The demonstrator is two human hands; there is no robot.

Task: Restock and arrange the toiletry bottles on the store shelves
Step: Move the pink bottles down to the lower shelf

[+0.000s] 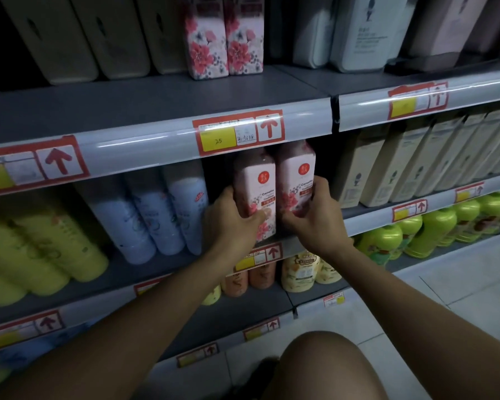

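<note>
Two floral bottles (267, 192) stand side by side, touching, at the front edge of the middle shelf (289, 241); the left hand (231, 217) clasps the left one, the right hand (315, 215) the right one; to their left a row of cylindrical bottles (153, 215) leans back, and further left lie rounded bottles (41, 246); to the right stands a row of flat-sided bottles (387, 168); on the shelf above, two floral cartons (224, 39) stand side by side; below the hands, small bottles (300, 272) stand on the lower shelf.

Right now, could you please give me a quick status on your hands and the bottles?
Left hand on left pink bottle, right hand on right pink bottle. Both upright at shelf edge. Nothing blocking.
</note>
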